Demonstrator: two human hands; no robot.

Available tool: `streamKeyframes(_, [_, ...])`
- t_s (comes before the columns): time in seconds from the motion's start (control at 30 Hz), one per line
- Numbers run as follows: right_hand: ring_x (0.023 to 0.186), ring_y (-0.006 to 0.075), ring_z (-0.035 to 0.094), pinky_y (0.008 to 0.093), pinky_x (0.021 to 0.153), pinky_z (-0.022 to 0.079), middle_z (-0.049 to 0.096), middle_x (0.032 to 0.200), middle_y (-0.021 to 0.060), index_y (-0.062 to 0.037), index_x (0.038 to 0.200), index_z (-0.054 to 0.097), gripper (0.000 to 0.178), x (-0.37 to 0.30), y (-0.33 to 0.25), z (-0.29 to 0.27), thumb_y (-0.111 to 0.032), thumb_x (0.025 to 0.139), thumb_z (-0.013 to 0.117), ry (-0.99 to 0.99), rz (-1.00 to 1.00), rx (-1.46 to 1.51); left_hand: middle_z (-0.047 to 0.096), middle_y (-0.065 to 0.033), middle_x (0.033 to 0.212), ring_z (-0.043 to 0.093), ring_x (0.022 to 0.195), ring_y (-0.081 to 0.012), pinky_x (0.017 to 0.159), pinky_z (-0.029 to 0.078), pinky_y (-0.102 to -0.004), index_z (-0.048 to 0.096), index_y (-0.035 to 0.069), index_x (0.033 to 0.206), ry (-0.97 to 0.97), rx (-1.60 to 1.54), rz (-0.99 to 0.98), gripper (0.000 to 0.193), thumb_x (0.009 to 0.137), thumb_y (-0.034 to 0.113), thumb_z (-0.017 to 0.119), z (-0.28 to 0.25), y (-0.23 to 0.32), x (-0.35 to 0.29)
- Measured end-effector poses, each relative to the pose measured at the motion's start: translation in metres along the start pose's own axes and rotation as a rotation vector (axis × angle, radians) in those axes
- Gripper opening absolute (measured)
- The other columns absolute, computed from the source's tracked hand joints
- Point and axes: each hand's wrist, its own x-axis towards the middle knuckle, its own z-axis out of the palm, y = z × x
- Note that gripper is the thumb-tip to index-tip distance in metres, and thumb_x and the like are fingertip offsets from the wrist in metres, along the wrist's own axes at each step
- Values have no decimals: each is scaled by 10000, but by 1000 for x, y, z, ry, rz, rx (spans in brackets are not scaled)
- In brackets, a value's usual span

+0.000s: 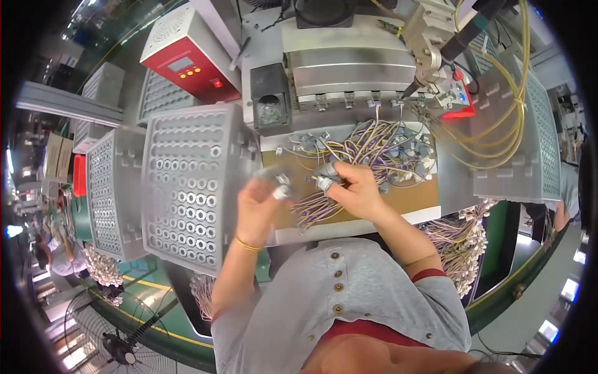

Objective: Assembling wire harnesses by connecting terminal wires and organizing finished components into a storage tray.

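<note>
My left hand [255, 209], blurred by motion, pinches a small shiny metal part [283, 179] between thumb and forefinger, both wrapped in pale covers. Facing it, a short gap away, my right hand [356, 192] is closed at the fingertips, also in pale covers. A tiny light-coloured bit shows at its tips, too small to name. Both hands are above a brown work board [349, 218]. Beyond the right hand lies a heap of purple and yellow wires [367, 146] with small connectors. Another bundle of wires [311, 209] lies below my hands.
On the left stands a grey tray [180, 115] partly filled with round metal parts. Behind it is a red-and-white control box [190, 59]. A metal fixture [352, 68] spans the back, beside a black box [269, 81]. Tubed machinery [430, 62] overhangs the right; more trays [520, 143] flank it.
</note>
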Motion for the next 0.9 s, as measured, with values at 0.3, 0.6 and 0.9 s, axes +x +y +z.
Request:
streamKeyframes(0.3, [534,7,374,177,447,310,469,591,-52,-1,696,533,53,-4,2,-8,-14,695,585,-10,-16,70,557,-136,1032,568,809,-149,544,490,-235,443,-41,1145,-88,-45,55,406,766,19,575,38,-5,-3])
streamKeyframes(0.6, [468,26,337,220,389,270,394,496,-10,-13,596,475,134,0,-5,-19,-38,627,603,-43,-236,-138,562,-90,999,548,829,-124,697,469,-229,500,-55,1098,-159,-10,151,355,751,-49,576,45,1,-4])
streamKeyframes(0.9, [535,35,414,227,443,337,487,560,28,-8,713,499,95,-12,-1,-13,-57,685,576,-71,37,16,604,-34,837,550,697,-86,579,449,-205,583,-4,968,-9,-24,-60,194,776,-3,553,53,-6,2])
